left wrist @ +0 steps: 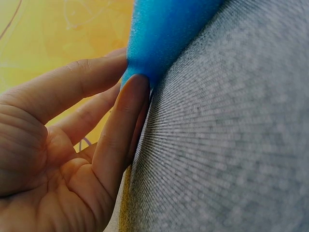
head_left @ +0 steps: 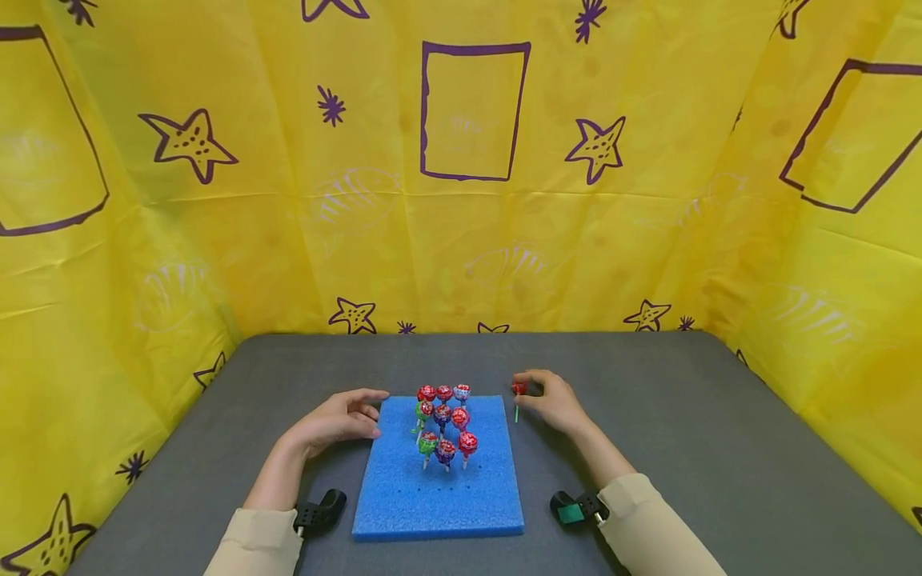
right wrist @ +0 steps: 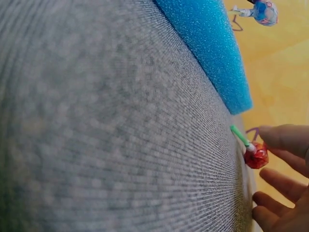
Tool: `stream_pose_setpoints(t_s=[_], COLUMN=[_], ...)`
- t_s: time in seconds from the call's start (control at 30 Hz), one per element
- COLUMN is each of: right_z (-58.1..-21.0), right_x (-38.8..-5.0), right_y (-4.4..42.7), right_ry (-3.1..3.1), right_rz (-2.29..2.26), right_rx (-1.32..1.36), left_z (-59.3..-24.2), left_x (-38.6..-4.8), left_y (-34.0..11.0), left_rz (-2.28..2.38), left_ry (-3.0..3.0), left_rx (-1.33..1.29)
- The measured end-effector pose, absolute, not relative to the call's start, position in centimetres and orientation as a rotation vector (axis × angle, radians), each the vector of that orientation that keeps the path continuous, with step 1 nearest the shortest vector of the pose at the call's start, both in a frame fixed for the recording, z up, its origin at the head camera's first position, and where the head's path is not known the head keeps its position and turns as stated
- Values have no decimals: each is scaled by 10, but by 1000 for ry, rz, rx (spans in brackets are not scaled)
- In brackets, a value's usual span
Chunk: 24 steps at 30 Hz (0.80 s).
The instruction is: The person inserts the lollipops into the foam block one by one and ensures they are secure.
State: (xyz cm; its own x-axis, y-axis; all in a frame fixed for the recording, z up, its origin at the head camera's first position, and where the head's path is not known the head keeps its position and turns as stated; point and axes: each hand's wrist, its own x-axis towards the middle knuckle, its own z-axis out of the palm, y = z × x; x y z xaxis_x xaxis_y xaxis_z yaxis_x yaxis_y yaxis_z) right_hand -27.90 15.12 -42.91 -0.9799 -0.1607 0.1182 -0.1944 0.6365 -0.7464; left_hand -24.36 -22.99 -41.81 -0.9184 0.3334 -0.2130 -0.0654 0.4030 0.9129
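Note:
A blue foam board (head_left: 439, 512) lies on the grey table, with three rows of three wrapped lollipops (head_left: 442, 414) standing in its far and middle part. My left hand (head_left: 342, 420) is at the board's far left corner; its thumb and fingers touch the foam edge (left wrist: 154, 38) in the left wrist view. To the right of the board, my right hand (head_left: 553, 402) pinches a red lollipop (right wrist: 256, 155) by its wrapped head. Its green stick (right wrist: 240, 136) points down, near the tabletop. One planted lollipop (right wrist: 265, 13) shows above the foam in the right wrist view.
Small holes (head_left: 442, 489) dot the board's near part. The grey table (head_left: 612, 368) extends around the board. Yellow patterned cloth (head_left: 461, 240) walls the back and both sides. Black wrist mounts (head_left: 322, 510) sit below each hand.

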Motion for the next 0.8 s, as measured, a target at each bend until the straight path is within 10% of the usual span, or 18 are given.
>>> stream_pose_setpoints(t_s=[0.8], right_z=[-427], right_x=[-278], right_y=[151], right_ry=[-2757], right_rz=[1243], right_rx=[267], left_z=[-418], left_x=[-243], left_y=[-230], left_rz=[1513], left_ry=[2317], left_rx=[238])
